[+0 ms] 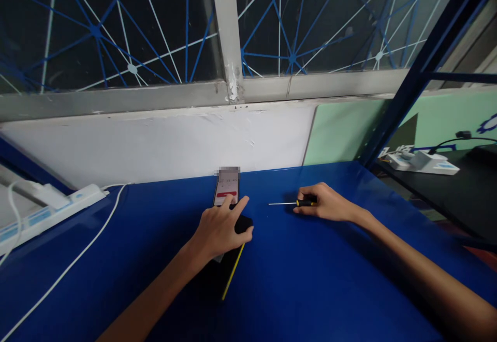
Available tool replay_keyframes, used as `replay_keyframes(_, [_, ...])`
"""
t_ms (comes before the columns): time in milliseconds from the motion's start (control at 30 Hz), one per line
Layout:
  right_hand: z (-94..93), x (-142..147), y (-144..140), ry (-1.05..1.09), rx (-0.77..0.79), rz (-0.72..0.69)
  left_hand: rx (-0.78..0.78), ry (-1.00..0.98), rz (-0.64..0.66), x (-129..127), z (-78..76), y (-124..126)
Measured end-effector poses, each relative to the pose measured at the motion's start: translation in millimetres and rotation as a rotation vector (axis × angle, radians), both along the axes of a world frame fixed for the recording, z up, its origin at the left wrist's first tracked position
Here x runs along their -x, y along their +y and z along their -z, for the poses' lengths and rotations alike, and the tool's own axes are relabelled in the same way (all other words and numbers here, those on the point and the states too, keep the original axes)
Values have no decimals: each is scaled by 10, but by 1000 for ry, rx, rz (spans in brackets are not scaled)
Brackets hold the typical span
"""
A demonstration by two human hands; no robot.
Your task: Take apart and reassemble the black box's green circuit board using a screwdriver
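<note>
Reached forward with both arms across the blue desk [310,280], forearms low and nearly flat on it. Left hand [219,231] lay palm down over a black flat object [217,274] with a yellow edge, forefinger stretched out to touch the lower end of the phone [227,189], thumb splayed to the right against the black object's rounded top; grasped nothing, fingers loosely spread and resting. Phone lay flat near the desk's far edge, just ahead of that hand, screen lit with a red bar, upper part blurred. Right hand [326,202] rested farther right and a little farther off, wrist straight, knuckles up, fingers curled and closed round the black-and-yellow handle of a screwdriver [293,203]. Held the tool level just over or on the desk, could not tell which, thin shaft pointing left toward the phone, its tip well short of it. Hands kept apart, with bare desk between. Off to the left, a white power strip [50,210] on a ledge and a white cable [77,259] trailing over the desk. Behind, a white wall [155,145] under a window [116,26] with blue and white lines.
</note>
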State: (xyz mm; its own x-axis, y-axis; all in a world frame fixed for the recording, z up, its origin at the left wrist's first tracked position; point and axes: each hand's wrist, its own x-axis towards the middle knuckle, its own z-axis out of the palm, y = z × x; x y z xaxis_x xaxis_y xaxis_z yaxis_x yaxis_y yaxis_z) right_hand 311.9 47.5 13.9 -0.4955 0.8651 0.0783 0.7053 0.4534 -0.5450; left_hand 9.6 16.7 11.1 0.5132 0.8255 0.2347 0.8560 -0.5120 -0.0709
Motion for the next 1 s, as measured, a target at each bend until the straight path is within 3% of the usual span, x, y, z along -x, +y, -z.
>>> replay_keyframes(133, [2,-6,3,-2,0,-3,-48,36,-129,-7,-2,-1])
replay_keyframes(267, [17,-10,7,5,-8,-4,-42,88,-154,100,-175,15])
replay_keyframes(300, [20,-8,8,7,-7,-4,-31,92,-128,149,-229,23])
replay_keyframes(400, [27,-3,11,4,-4,-4,172,68,143,303,-348,36])
replay_keyframes(533, [35,-3,19,-5,-3,-3,304,111,223,418,-332,-4])
replay_keyframes(700, [32,0,17,-2,19,1,307,104,245,441,-266,-65])
replay_keyframes(1000, [0,-21,15,-12,4,-1,380,98,124,491,-435,-28])
